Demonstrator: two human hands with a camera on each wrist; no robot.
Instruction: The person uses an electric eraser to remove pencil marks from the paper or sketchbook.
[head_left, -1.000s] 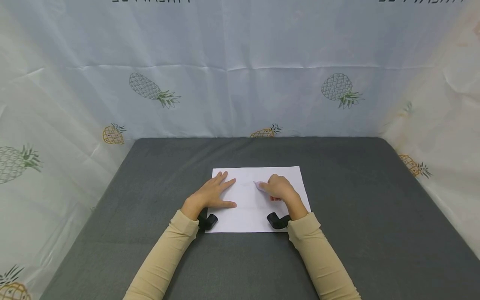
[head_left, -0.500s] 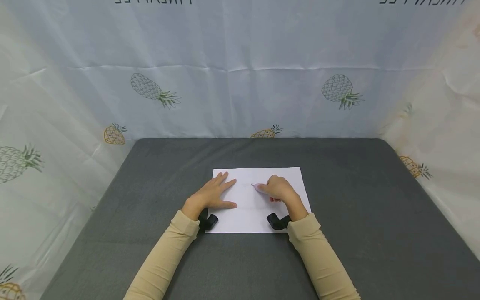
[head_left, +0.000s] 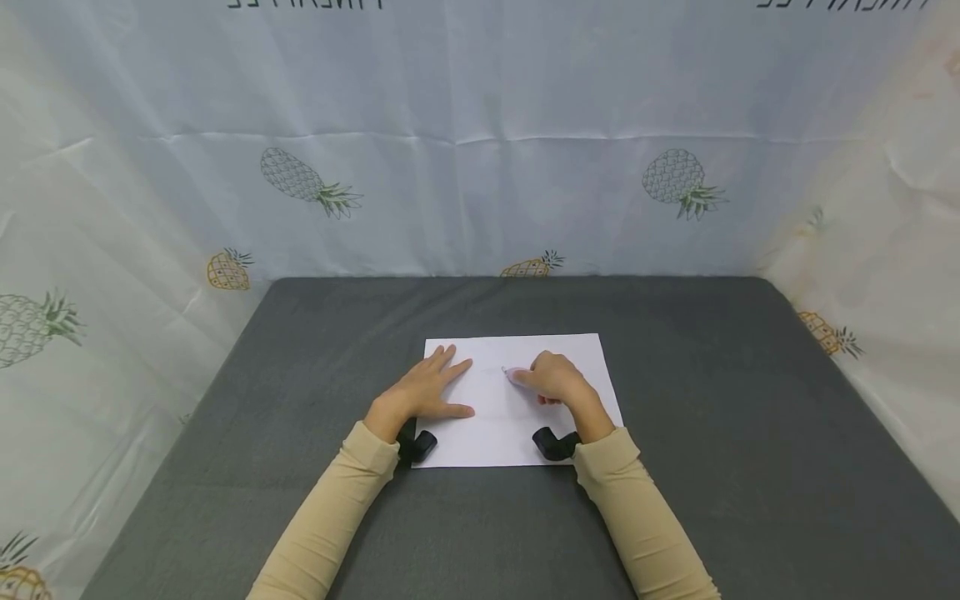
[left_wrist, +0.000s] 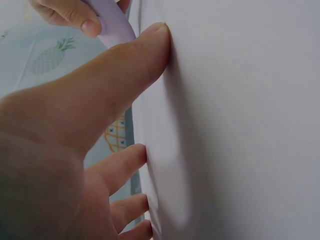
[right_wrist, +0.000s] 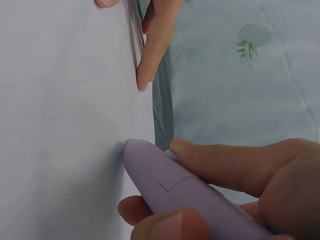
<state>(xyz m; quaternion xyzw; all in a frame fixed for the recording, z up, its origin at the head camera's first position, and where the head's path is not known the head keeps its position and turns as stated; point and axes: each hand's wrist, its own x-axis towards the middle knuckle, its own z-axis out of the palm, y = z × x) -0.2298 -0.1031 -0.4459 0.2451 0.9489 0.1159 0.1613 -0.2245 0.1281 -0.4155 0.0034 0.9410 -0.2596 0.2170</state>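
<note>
A white sheet of paper (head_left: 491,437) lies on the dark grey table. Over its left side my left hand (head_left: 425,390) rests with fingers spread, thumb and fingertips (left_wrist: 137,155) touching the sheet. My right hand (head_left: 558,379) grips a lilac handheld tool (right_wrist: 192,192) with a rounded nose, a seam and a small raised button under one finger. The tool's nose points left and meets the paper right of the middle. Its exact kind is unclear. In the left wrist view, part of the tool (left_wrist: 114,22) shows beyond my left thumb.
Black wrist camera mounts (head_left: 553,443) sit by both wrists, over the paper's near corners. The grey tabletop (head_left: 697,375) extends around the sheet. Behind it and at the sides hang pale curtains (head_left: 480,200) printed with pineapples.
The right hand has shifted the lilac tool's tip slightly left across the paper, mostly in the first half second. The left hand stays in place on the sheet.
</note>
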